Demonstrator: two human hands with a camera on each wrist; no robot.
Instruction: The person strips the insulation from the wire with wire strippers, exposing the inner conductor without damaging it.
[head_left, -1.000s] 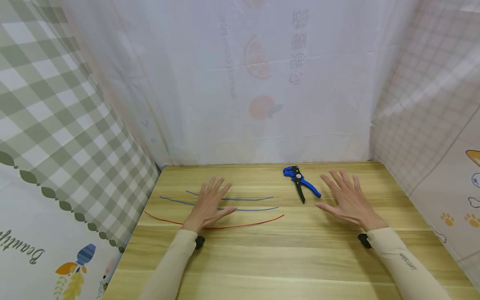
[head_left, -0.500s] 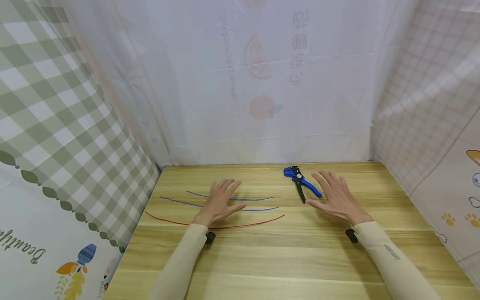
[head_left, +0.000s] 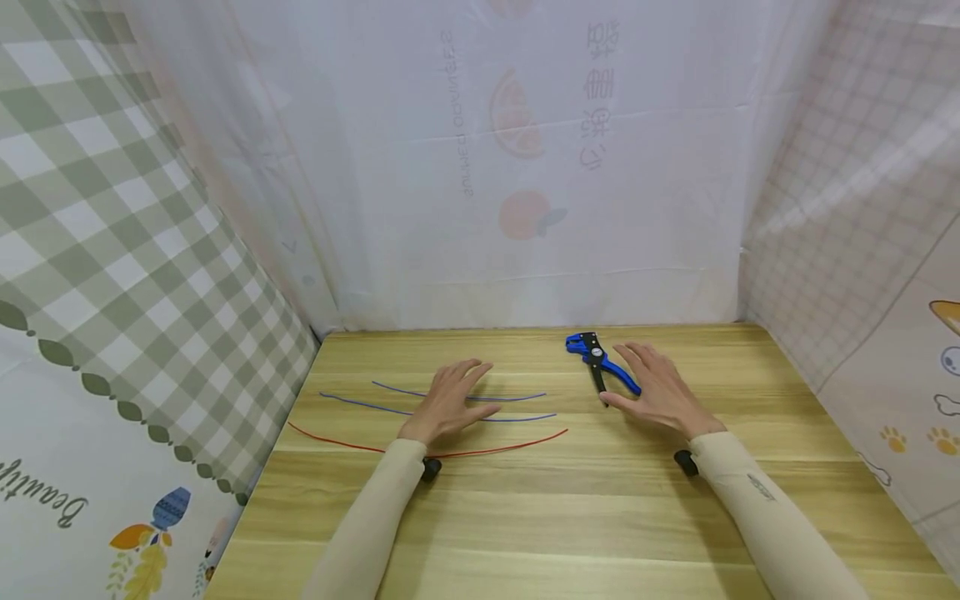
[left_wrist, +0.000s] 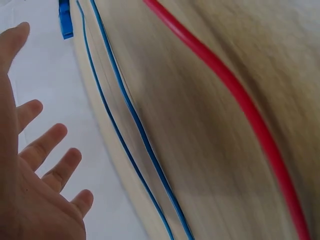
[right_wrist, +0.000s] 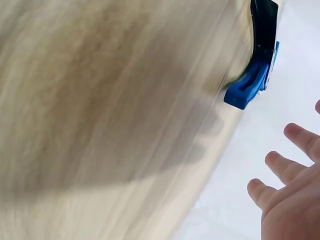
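Reaching's probably the step here: nothing's gripped, fingers are held apart on both the left hand [head_left: 442,406], above 2 blue wires [left_wrist: 144,139] and 1 red wire [left_wrist: 250,107], and the right hand [head_left: 662,393], by the wire stripper [head_left: 596,353] on the table [head_left: 525,517]. A handle grip seems needed next.

Your right hand [right_wrist: 295,197] is poking in at the lower right, fingers [right_wrist: 284,169] loosely spread in front of the white backdrop [right_wrist: 247,142]. Up top there's a blue-and-black tool [right_wrist: 264,37] by the edge of your wood-grain table [right_wrist: 100,90], clear of your fingertips. Kinda blurry shadow [right_wrist: 130,167] across the wood, too.
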